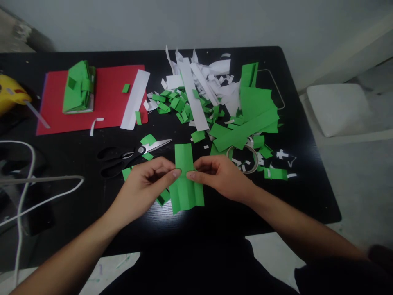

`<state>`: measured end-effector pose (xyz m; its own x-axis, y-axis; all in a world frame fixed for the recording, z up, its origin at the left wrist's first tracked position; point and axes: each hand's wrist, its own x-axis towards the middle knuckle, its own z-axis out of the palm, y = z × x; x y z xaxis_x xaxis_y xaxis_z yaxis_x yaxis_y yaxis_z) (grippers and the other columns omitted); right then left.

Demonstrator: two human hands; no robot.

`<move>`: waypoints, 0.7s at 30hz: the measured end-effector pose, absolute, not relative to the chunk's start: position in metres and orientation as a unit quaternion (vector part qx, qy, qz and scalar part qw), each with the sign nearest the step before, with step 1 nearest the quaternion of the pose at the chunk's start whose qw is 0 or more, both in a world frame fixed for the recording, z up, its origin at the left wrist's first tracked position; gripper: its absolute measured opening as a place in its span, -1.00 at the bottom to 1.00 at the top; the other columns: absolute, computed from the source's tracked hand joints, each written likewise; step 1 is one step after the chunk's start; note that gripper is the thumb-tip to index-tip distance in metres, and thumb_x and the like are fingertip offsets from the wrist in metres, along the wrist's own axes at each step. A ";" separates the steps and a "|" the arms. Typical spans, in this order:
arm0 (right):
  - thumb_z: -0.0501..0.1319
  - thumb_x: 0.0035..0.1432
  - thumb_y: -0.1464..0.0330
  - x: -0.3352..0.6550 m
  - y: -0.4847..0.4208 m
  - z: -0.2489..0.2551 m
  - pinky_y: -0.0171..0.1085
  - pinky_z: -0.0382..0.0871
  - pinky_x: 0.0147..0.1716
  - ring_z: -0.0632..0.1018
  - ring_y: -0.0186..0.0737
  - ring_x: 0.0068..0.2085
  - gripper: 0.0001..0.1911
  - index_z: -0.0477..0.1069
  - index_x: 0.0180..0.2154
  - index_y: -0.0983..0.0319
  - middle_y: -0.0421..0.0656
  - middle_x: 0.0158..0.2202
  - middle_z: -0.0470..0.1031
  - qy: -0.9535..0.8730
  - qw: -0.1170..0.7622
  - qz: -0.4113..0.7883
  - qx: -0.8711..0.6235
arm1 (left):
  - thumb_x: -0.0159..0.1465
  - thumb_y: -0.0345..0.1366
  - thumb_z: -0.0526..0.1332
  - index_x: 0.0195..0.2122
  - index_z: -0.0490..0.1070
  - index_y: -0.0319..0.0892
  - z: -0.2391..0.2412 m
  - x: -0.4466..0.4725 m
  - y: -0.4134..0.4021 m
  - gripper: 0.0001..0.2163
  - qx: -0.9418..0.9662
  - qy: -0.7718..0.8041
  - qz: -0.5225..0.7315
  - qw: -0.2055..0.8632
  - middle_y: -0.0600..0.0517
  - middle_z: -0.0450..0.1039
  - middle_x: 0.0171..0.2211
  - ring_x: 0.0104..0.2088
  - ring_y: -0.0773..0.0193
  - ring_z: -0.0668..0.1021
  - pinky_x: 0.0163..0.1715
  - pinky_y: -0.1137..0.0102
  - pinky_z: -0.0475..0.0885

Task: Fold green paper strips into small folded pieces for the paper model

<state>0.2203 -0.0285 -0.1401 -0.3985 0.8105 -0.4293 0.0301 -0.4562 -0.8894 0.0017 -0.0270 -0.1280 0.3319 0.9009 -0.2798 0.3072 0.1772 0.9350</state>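
Note:
A creased piece of green paper (185, 192) is held up between my two hands near the front of the black table. My left hand (150, 180) pinches its left edge between thumb and fingers. On the opposite edge, my right hand (219, 176) pinches it the same way. The paper is narrower above the thumbs and flares below, with vertical folds. Black-handled scissors (141, 150) lie partly spread just beyond my left hand, over green scraps. A roll of tape (257, 157) rests beyond my right hand among paper bits.
Green (181, 102) and white scraps pile up at the table's back middle, beside larger green sheets (258, 102). A folded green paper piece (79, 88) sits on red sheets (110, 86) at the back left. A yellow glue gun (12, 94) and white cable (30, 153) lie left.

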 end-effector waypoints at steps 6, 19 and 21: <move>0.46 0.11 0.18 0.221 -0.029 -0.140 -0.32 0.19 -0.45 0.34 -0.36 -0.46 -0.69 0.48 -0.45 0.24 -0.30 -0.51 0.35 -0.467 0.276 0.705 -0.457 | 0.32 -0.18 0.33 -0.35 0.51 -0.18 -0.130 0.001 -0.028 -0.82 0.584 0.515 0.254 0.574 0.10 0.38 -0.50 -0.50 0.39 0.33 -0.53 0.48 0.25; 0.42 0.15 0.11 0.219 -0.030 -0.136 -0.31 0.22 -0.44 0.35 -0.33 -0.44 -0.66 0.48 -0.43 0.23 -0.28 -0.51 0.36 -0.489 0.249 0.693 -0.467 | 0.34 -0.23 0.30 -0.48 0.32 -0.17 -0.129 0.002 -0.027 -0.72 0.609 0.490 0.237 0.576 0.18 0.15 -0.57 -0.55 0.43 0.24 -0.57 0.50 0.16; 0.41 0.17 0.12 0.218 -0.031 -0.137 -0.32 0.19 -0.46 0.33 -0.35 -0.46 -0.66 0.49 -0.43 0.23 -0.30 -0.53 0.33 -0.500 0.243 0.686 -0.470 | 0.35 -0.24 0.29 -0.49 0.33 -0.18 -0.128 0.003 -0.027 -0.71 0.613 0.479 0.238 0.581 0.17 0.16 -0.57 -0.54 0.42 0.26 -0.56 0.50 0.18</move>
<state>0.2182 -0.0308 -0.1366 -0.4406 0.8034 -0.4005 0.1360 -0.3813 -0.9144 0.0035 -0.0266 -0.1283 0.4268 0.8644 -0.2657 0.3104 0.1359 0.9408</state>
